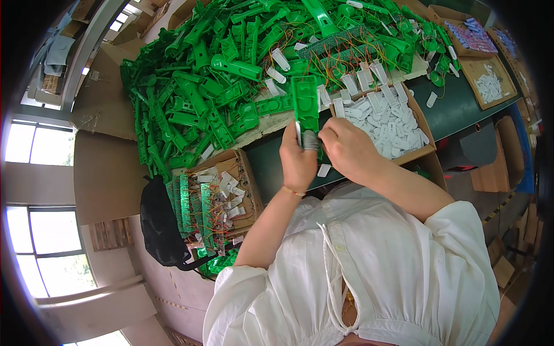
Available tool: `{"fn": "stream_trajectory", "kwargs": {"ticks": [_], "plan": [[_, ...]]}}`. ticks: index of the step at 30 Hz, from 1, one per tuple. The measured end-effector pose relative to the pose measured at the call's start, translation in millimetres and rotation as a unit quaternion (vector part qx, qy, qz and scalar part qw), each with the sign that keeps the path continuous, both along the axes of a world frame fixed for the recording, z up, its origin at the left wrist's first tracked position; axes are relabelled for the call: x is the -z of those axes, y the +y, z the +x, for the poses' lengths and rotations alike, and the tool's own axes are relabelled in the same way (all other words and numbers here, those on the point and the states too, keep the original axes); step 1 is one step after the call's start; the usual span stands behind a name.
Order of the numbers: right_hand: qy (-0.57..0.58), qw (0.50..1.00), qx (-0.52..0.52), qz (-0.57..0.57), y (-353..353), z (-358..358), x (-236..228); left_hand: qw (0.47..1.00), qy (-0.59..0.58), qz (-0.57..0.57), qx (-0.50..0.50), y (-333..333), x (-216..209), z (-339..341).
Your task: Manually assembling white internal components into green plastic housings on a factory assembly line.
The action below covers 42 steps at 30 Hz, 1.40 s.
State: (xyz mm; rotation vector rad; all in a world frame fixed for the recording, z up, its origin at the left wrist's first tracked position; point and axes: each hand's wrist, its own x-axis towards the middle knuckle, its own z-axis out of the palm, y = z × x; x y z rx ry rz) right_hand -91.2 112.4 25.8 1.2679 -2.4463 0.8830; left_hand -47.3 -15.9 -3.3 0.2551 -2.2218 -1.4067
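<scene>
My left hand [298, 164] is closed round the lower end of a green plastic housing [306, 102], a long open shell held upright above the table's front edge. A greyish wrap [310, 140] shows at that hand's thumb, and a thin white strip lies along the housing's left side. Close beside the housing's lower end, my right hand [348, 147] has its fingertips pinched together. Whatever sits between those fingertips is hidden. Just below the hands, a small white plastic piece [324, 170] lies on the dark green tabletop [268, 170].
A large heap of green housings [196, 86] covers the table's far left. Circuit boards with orange wires [340, 52] lie at the back. A carton of white pieces [384, 124] stands right; another box [248, 179] holds boards at left, beside a black bag [164, 225].
</scene>
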Motion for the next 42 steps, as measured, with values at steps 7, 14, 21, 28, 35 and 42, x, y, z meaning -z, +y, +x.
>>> {"fn": "stream_trajectory", "kwargs": {"ticks": [7, 14, 21, 28, 35, 42], "plan": [[0.075, 0.986, 0.128, 0.072, 40, -44, -14, 0.953, -0.045, 0.275, 0.119, -31, -9, 3], [-0.333, 0.913, -0.125, -0.2, 26, -18, -19, 0.931, -0.008, 0.263, 0.252, -12, -31, 20], [-0.323, 0.899, -0.152, -0.255, 23, -5, -17, 0.907, 0.014, 0.269, 0.325, -3, -40, 31], [-0.37, 0.877, -0.134, -0.276, 25, 3, -21, 0.907, 0.023, 0.289, 0.304, -2, -44, 30], [-0.326, 0.883, -0.139, -0.308, 21, 5, -19, 0.911, 0.03, 0.301, 0.281, -2, -37, 28], [-0.747, 0.46, -0.185, -0.443, 19, -8, -3, 0.913, 0.021, 0.284, 0.292, -8, -35, 31]]}}
